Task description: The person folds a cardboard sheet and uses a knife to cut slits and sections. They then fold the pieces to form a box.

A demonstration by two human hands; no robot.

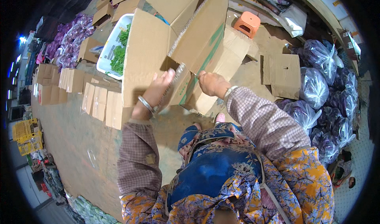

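Observation:
A large cardboard box (pixel 202 42) with its flaps up and a green stripe along one side is tilted in front of me. My left hand (pixel 158 86), a bracelet at the wrist, lies with its fingers stretched out against a ragged cut edge of the cardboard. On the striped side, my right hand (pixel 212 84) is closed in a fist at a gap in that panel. Something thin and dark sticks out from its fingertips toward the cut; what it is cannot be made out.
Behind the box sits a white crate (pixel 107 58) of leafy greens. An orange stool (pixel 247 24) stands beyond it. Folded cartons (pixel 103 105) line the left; bagged purple produce (pixel 314 87) is piled at the right, beside a small carton (pixel 282 75). Yellow crates (pixel 27 136) stand far left.

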